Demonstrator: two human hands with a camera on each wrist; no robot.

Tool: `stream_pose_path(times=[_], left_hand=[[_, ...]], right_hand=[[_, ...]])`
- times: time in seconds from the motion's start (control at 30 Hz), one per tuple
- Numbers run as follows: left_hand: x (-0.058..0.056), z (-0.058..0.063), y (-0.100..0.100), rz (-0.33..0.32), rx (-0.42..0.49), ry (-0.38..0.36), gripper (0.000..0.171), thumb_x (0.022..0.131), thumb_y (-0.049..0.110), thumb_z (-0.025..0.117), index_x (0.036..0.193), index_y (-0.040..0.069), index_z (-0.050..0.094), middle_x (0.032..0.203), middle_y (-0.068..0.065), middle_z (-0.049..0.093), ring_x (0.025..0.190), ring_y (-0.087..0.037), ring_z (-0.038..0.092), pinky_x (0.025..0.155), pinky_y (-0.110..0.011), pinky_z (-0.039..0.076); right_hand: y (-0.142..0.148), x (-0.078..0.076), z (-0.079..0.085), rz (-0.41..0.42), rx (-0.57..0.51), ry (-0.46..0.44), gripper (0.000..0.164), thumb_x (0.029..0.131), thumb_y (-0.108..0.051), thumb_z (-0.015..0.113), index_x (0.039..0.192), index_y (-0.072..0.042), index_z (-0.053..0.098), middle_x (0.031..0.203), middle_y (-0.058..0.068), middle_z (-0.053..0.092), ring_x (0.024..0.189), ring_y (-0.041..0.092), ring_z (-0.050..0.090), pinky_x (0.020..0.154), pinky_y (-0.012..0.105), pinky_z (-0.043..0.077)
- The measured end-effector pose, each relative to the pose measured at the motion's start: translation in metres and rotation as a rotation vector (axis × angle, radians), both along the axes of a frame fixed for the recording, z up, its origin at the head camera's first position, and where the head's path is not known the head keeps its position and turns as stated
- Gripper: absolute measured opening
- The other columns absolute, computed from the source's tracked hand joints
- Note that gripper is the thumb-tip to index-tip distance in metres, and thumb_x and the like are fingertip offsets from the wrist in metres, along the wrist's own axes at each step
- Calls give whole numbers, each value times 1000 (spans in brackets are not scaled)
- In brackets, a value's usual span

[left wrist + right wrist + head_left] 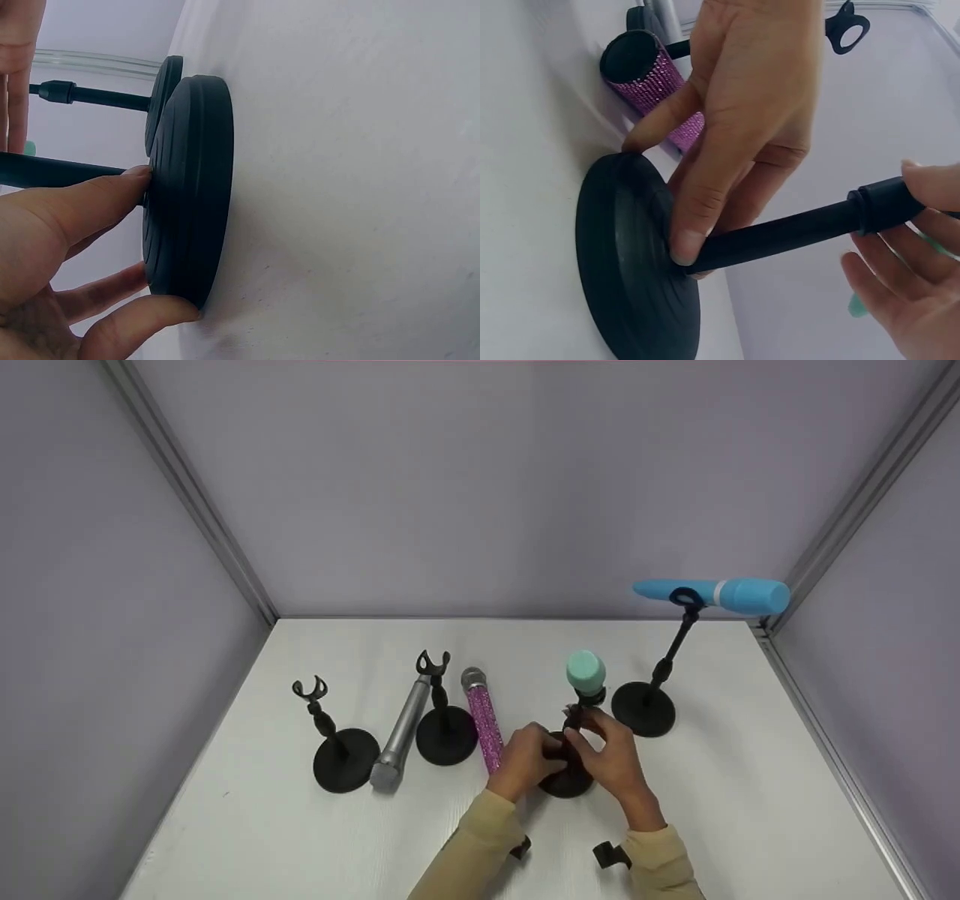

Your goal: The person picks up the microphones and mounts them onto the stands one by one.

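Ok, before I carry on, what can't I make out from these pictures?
Mint microphone, far end: head view, hidden behind its near end.
Silver microphone, far end: head view, partly behind a stand's clip.
Right hand: left wrist view, mostly cut off by the left edge.

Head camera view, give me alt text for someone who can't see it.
A left hand low down and a right hand higher up grip a black stand bearing a mint-green microphone. On the right, a blue microphone rests in another stand; to the left, a silver microphone, a glittery pink microphone and two more stands share the white table.
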State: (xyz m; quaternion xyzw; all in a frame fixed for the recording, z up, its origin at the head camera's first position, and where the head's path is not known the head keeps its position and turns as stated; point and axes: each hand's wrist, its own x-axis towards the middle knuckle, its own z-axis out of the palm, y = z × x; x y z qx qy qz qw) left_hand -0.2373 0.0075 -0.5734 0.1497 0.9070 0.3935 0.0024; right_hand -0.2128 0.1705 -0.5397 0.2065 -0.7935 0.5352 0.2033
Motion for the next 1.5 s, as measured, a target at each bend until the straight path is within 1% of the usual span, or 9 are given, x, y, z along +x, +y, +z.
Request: stream_pose_path(times=[0.17,0.4,0.53,0.67,0.8,0.97,1.17,1.33,1.5], left_hand=[[-1,0,0,-2,-6,5,14,78,13,89,90,10,84,88,-1,78,86,-11,67,81,-28,56],[0,1,-1,-3,-4,31,14,78,13,90,89,9,82,87,-3,76,83,-13,65,79,-29,55],[1,1,-1,12,-16,10,18,79,15,89,94,8,82,93,-3,76,90,-16,68,84,-30,57],[2,0,0,24,-7,-23,22,80,13,89,99,7,81,100,-4,76,96,-19,70,88,-33,58],[2,0,0,29,-5,-29,24,79,14,89,100,7,81,100,-5,76,96,-19,70,88,-34,58],[2,2,0,29,4,-40,23,79,13,89,100,7,81,100,-4,76,96,-18,69,89,-35,58],[5,-1,1,28,18,-66,22,80,13,88,100,7,81,99,-4,76,94,-16,69,87,-34,59],[6,-2,0,18,20,-63,21,81,13,88,99,7,81,97,-4,77,93,-15,69,85,-31,58],[3,2,0,30,11,-53,21,81,14,88,100,6,81,98,-4,76,94,-15,68,86,-32,57]], right_hand=[[0,0,3,71,-8,-23,31,93,9,68,123,2,70,121,21,74,117,23,71,102,13,50],[-3,-1,2,-23,-10,4,27,86,8,76,111,0,75,108,13,78,102,26,75,94,14,55],[-7,2,6,-99,0,15,25,81,8,81,104,2,74,100,13,78,94,28,76,88,28,61],[-13,11,21,-124,5,27,24,78,8,83,100,7,72,95,16,76,90,31,75,82,45,63],[-16,15,29,-126,2,20,24,79,8,83,100,7,71,94,16,75,88,31,75,80,50,62],[-11,7,10,-119,18,-11,28,81,6,82,107,5,71,101,14,76,95,29,75,85,41,62],[-3,5,1,20,-4,-63,34,91,6,72,125,2,69,123,16,74,115,30,71,99,15,53],[-1,6,2,58,-7,-59,31,94,8,67,124,1,70,122,17,75,116,27,71,101,14,51],[-7,8,14,-2,-14,-29,27,89,11,72,115,6,72,112,18,77,107,26,74,96,13,53]])
